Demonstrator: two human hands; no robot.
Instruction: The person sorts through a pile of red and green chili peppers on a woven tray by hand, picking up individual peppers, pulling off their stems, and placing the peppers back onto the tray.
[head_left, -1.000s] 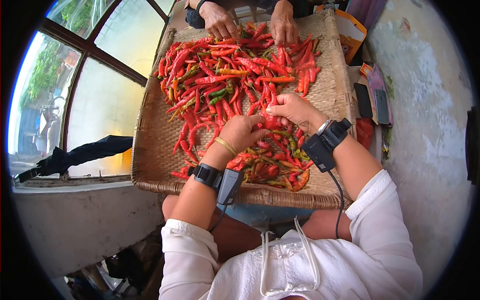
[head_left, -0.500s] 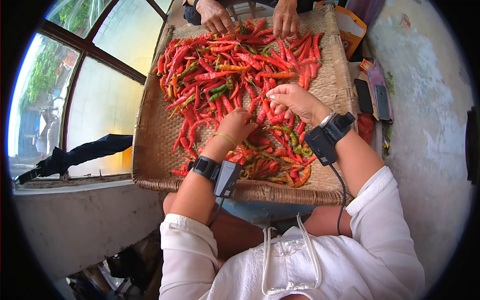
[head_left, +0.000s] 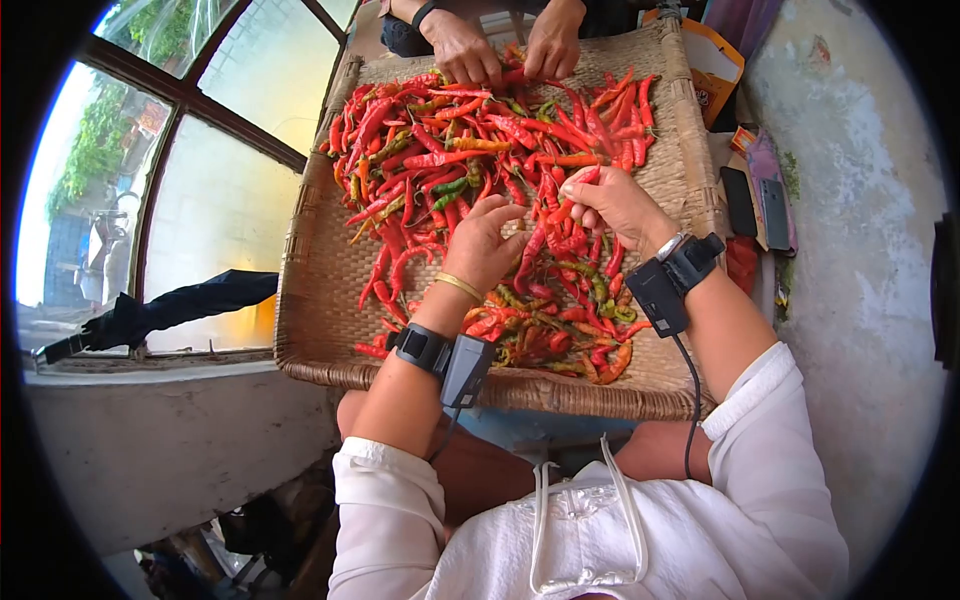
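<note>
Red chili peppers (head_left: 435, 160), with some green and orange ones among them, lie heaped in a shallow woven basket (head_left: 330, 340). My right hand (head_left: 622, 210) is closed over the right side of the heap, with a red chili pepper (head_left: 588, 176) pinched at its fingertips. To its left, my left hand (head_left: 485, 242) hovers over the chilies with thumb and fingers apart, and nothing shows between them. A smaller cluster of chilies (head_left: 550, 340), red mixed with greenish and orange ones, lies at the near side of the basket, below both hands.
Across the basket, another person's two hands (head_left: 465, 50) handle chilies at the far edge. Two phones (head_left: 774, 212) lie at the right beside an orange box (head_left: 712, 70). A folded dark umbrella (head_left: 185, 308) rests by the window on the left.
My left hand has lifted slightly and its fingers have spread. A red chili now shows in my right fingertips. The other person's hands have drawn together. The view has shifted a little.
</note>
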